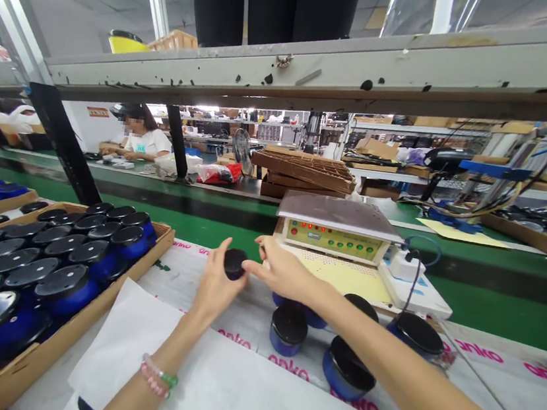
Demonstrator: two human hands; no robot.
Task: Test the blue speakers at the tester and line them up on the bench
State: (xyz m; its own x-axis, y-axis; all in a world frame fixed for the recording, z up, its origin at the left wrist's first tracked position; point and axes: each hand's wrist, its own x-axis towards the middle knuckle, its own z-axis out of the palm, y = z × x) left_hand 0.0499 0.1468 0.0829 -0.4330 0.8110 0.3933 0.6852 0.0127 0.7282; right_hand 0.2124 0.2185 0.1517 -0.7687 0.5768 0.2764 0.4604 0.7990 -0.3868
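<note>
My left hand (216, 284) holds a small round jar with a black lid (235, 263) above the bench. My right hand (281, 271) touches the same jar from the right with its fingertips on the lid. Below and to the right of my hands, several blue jars with black lids (289, 330) stand on the white printed sheet (231, 386). A beaded bracelet sits on my left wrist.
A cardboard tray (85, 315) at the left is packed with several blue black-lidded jars. A machine with a metal plate and green buttons (337, 229) stands behind my hands. A green conveyor (490, 305) runs across. Another person sits at a far bench (142, 139). A metal shelf (320, 71) hangs overhead.
</note>
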